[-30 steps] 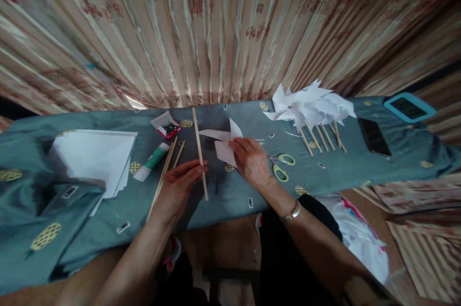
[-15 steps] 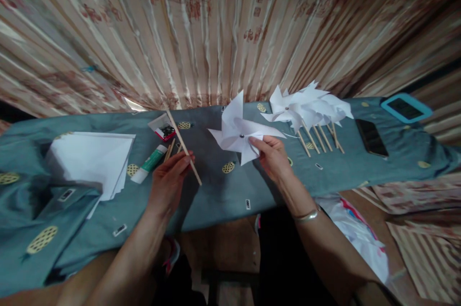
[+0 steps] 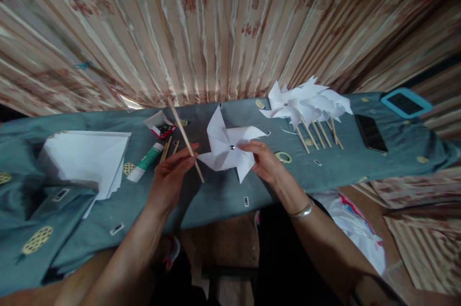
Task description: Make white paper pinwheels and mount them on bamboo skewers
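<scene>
Paper pinwheel between the two hands

Matt paper pinwheel, wooden stick.

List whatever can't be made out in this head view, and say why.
All in the head view:
Spare sticks: lower ends hidden behind the left hand.
Pale green loop: whatever it joins is hidden by the right hand.
Held pinwheel: its back faces away.
Pinwheel pile: overlapping paper hides the exact count.
Red box: dark contents too small to identify.
Green-and-white tube: label too blurred to read.
</scene>
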Demonstrator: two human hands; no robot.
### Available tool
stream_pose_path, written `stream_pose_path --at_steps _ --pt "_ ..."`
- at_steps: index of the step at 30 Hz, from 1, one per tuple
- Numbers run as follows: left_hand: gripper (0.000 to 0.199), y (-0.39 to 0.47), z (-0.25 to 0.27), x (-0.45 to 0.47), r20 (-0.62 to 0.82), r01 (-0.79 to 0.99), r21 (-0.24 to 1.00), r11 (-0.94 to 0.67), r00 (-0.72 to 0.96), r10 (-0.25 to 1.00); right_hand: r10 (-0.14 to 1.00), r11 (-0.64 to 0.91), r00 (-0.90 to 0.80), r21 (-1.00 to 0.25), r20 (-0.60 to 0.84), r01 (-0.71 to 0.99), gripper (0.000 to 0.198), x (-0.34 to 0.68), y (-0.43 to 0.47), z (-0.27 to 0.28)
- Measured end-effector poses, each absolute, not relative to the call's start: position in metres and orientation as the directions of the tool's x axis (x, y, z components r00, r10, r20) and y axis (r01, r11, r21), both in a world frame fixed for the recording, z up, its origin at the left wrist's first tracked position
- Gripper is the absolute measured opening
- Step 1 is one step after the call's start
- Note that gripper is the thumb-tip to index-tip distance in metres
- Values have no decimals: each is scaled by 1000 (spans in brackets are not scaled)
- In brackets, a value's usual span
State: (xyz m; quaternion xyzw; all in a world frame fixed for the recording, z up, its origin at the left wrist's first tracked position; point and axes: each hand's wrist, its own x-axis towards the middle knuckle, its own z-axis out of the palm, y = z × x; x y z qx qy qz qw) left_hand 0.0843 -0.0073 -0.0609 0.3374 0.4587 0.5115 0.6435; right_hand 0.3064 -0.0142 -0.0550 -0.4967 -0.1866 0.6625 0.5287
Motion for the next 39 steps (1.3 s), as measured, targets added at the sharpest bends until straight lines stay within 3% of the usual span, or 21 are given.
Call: stream_pose_path --at_steps 6,17,21,25,28,31,35,39 --pt "34 -11 -64 83 -228 -207 943 260 164 960 862 -448 25 -784 -505 -429 30 296 -15 -62" --pt "27 -16 -51 87 -275 -211 930 301 145 951 885 -419 63 -847 -462 -327 38 287 -15 -62" --pt "28 -12 -46 80 -265 -219 935 277 83 961 952 -231 159 -953 -264 -198 31 296 -22 -59" --pt "29 -8 -45 70 -212 -145 966 214 27 977 990 7 138 -987 29 163 19 301 -44 -47" --pt "23 -10 -45 68 -189 -89 977 193 47 981 947 315 -44 -889 319 332 5 299 -59 -33" --pt "18 -15 -46 68 -179 -54 981 186 111 977 818 569 -200 -710 539 414 8 296 -65 -20" --pt "23 -23 -49 70 -169 -61 981 184 196 966 753 634 -226 -591 618 499 15 300 -66 -12" --pt "32 -30 -53 75 -264 -96 953 286 200 944 713 662 -235 -523 661 537 22 309 -70 -11"
